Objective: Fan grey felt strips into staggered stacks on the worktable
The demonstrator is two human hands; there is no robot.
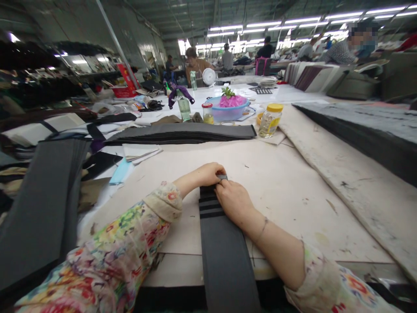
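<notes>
A long dark grey strip with black bands near its far end lies lengthwise on the worn board table in front of me. My left hand and my right hand meet at the strip's far end. Both hands have their fingers pinched together on that end of the strip, where a small grey edge shows between the fingertips. Floral sleeves cover both my forearms.
A stack of long grey strips lies across the table ahead; another dark stack sits at my left. A yellow-lidded jar, a blue bowl and bottles stand beyond. A thick dark slab runs along the right. People work farther back.
</notes>
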